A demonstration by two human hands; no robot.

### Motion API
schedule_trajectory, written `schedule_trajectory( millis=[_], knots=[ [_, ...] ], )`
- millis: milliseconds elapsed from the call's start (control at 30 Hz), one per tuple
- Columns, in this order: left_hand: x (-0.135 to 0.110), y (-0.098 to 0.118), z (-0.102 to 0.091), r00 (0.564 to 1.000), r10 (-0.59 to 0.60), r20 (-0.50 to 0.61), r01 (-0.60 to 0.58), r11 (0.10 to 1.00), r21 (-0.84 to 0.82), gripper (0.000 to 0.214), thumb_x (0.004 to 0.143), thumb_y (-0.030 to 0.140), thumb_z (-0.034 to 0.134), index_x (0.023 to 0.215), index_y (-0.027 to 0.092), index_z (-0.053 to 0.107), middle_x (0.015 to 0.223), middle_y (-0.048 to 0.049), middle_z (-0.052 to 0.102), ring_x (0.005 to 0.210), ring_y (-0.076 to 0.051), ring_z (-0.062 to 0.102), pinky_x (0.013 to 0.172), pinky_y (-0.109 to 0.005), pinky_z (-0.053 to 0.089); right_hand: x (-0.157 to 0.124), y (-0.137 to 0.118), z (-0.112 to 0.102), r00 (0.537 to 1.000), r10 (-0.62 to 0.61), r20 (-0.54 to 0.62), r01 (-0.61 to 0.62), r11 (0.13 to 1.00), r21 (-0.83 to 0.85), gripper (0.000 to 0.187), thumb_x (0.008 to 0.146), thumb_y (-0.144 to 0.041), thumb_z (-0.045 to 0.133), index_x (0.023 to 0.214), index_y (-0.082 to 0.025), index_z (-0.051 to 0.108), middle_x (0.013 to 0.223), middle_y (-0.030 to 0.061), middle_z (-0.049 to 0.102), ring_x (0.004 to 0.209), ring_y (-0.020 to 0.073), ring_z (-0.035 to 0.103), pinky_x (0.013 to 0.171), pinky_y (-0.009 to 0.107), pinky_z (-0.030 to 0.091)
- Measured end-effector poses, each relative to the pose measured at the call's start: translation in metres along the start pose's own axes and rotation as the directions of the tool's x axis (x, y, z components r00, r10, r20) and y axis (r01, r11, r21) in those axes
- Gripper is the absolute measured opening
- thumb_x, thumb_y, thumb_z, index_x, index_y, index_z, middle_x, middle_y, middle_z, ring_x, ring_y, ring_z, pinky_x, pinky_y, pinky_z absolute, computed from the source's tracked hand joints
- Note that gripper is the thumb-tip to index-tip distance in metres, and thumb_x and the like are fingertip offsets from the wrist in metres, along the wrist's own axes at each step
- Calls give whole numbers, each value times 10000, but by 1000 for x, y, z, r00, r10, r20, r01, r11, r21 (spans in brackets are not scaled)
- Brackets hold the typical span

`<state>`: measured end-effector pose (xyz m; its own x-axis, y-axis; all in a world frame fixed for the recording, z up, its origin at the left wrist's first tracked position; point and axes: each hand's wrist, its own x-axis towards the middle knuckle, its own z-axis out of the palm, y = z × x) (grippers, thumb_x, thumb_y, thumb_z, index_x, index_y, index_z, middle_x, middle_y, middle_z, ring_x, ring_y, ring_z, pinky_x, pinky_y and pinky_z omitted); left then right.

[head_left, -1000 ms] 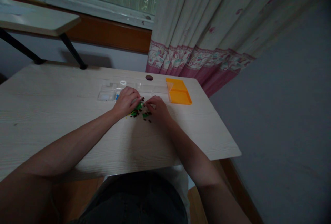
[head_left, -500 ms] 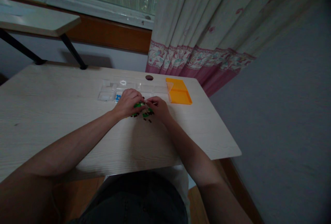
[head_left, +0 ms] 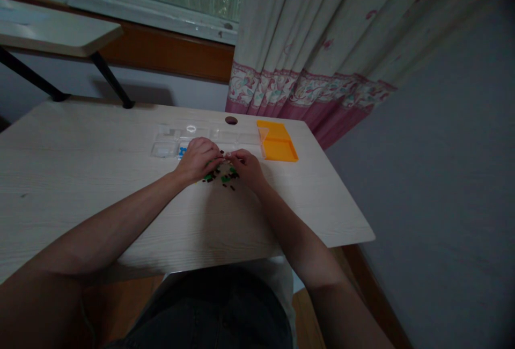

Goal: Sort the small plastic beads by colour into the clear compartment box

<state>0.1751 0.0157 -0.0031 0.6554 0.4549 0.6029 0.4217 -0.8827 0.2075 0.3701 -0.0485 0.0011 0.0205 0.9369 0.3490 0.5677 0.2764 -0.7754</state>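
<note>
Small pieces [head_left: 226, 179], loose on table [head_left: 100, 150], between both hands [head_left: 197, 159] [head_left: 247, 168]

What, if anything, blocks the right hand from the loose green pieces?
Nothing visible blocks the right hand; small dark pieces lie among the green pieces, with the left hand opposite.

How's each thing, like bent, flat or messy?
Left bare hand: fingers bent, hold unclear
Right bare hand: fingers bent, hold unclear
Small green and dark pieces: scattered loose
Clear plastic compartmented tray: flat, holding small blue pieces
Orange rectangular plastic tray: flat
Pale floral fabric curtain: hanging in folds
</note>
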Motion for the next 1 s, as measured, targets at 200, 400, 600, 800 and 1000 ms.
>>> schedule_trajectory(
  millis=[200, 400, 600, 800, 1000],
  knots=[
    [0, -3, 1, 991, -90, -100, 96, 994, 51, 325, 987, 426, 472, 879, 216, 696, 945, -70, 683, 995, -255, 523, 900, -437, 398, -1, -2, -2, 999, -29, -15, 29, 1000, -6, 329, 967, -436, 532, 883, -214, 759, 869, 32, 719, 877, 168, 641, 838, 305, 475],
    [0, -7, 3, 976, -180, -124, 189, 980, 68, 351, 985, 424, 460, 844, 208, 697, 971, -76, 666, 1002, -257, 519, 908, -446, 407, -1, -3, -2, 997, -71, 42, 77, 984, -162, 147, 914, -273, 630, 900, -202, 757, 889, 40, 716, 889, 173, 620, 864, 310, 453],
    [0, -5, 4, 972, -198, -126, 210, 974, 89, 344, 991, 387, 441, 846, 194, 685, 970, -85, 659, 1005, -260, 517, 915, -447, 417, -6, -9, -2, 949, -146, 279, 256, 873, -416, 122, 864, -272, 693, 935, -209, 770, 987, 65, 703, 971, 212, 573, 892, 345, 407],
    [0, -5, 5, 967, -222, -127, 233, 969, 80, 313, 991, 366, 433, 885, 194, 672, 991, -91, 646, 1023, -267, 515, 938, -460, 413, -9, -13, -1, 917, -139, 373, 332, 784, -524, 171, 906, -289, 652, 1026, -229, 758, 1068, 71, 687, 1032, 231, 536, 887, 357, 372],
    [0, -7, 7, 965, -234, -122, 245, 965, 87, 292, 985, 382, 447, 937, 191, 663, 996, -95, 640, 1031, -276, 513, 927, -454, 416, -10, -17, 0, 909, -146, 390, 373, 701, -608, 172, 941, -313, 614, 1018, -228, 742, 1060, 74, 681, 1051, 239, 511, 890, 372, 339]
  ],
)
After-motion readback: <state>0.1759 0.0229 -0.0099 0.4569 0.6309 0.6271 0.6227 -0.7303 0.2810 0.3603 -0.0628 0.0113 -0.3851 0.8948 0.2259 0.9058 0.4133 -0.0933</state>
